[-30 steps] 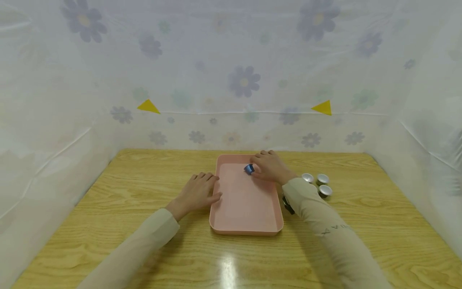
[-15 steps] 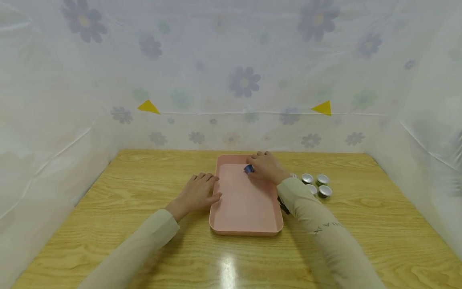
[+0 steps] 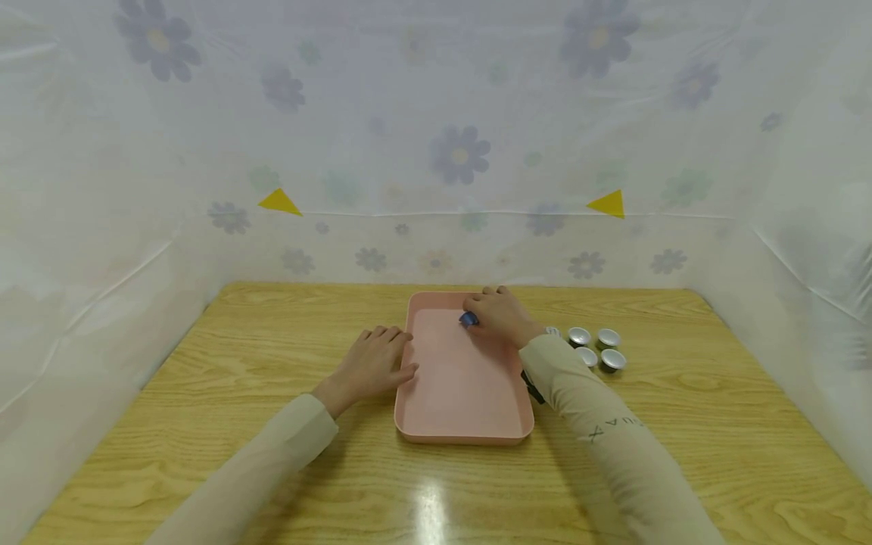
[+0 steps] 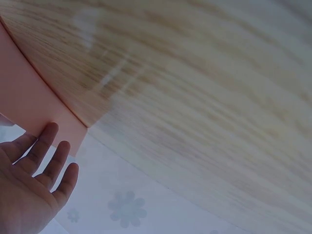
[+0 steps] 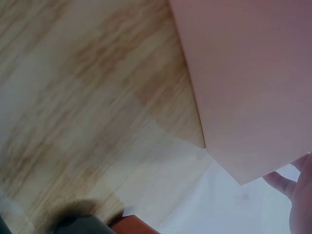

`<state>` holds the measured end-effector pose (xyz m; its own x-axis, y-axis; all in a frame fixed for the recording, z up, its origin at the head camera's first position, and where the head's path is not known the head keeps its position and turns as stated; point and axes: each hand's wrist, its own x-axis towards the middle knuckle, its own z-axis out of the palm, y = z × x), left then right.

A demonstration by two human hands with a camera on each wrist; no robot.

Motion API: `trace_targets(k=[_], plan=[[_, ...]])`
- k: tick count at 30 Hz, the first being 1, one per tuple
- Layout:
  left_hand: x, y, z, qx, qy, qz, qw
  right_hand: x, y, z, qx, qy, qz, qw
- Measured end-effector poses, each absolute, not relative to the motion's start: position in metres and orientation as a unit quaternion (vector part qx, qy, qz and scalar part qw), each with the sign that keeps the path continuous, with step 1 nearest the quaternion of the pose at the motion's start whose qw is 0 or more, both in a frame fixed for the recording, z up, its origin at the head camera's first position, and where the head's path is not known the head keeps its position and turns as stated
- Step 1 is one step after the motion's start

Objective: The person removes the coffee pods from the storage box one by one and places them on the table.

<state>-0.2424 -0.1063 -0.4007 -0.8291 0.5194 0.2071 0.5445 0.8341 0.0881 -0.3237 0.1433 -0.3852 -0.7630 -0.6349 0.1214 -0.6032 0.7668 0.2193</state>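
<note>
A shallow pink tray (image 3: 465,393) lies lengthwise on the wooden table, its side wall (image 5: 253,87) filling much of the right wrist view. Inside its far right part, my right hand (image 3: 502,314) pinches a small blue coffee capsule (image 3: 468,319) between thumb and fingers. The hand covers part of the capsule, so whether it touches the tray floor I cannot tell. My left hand (image 3: 368,363) rests at the tray's left rim with its fingers loosely extended. In the left wrist view those fingers (image 4: 46,141) lie against the tray's outer wall.
Right of the tray stand several coffee capsules (image 3: 608,338) with silver lids, partly behind my right sleeve (image 3: 579,393). A dark object (image 3: 534,387) sits by the tray's right edge, mostly hidden. At the bottom of the right wrist view are blurred dark and orange shapes (image 5: 136,225).
My right hand has shifted slightly left with the blue capsule, which has turned in the fingers. More silver-lidded capsules show beside the right sleeve. The left hand and tray stay put.
</note>
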Motion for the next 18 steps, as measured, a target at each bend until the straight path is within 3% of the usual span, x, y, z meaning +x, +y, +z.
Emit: trace_targets(k=[18], plan=[[-0.2432, -0.1068, -0.4017, -0.279, -0.954, -0.07, 0.086, -0.3259, 0.1425, -0.3896, 0.346, -0.931, -0.08, 0.08]])
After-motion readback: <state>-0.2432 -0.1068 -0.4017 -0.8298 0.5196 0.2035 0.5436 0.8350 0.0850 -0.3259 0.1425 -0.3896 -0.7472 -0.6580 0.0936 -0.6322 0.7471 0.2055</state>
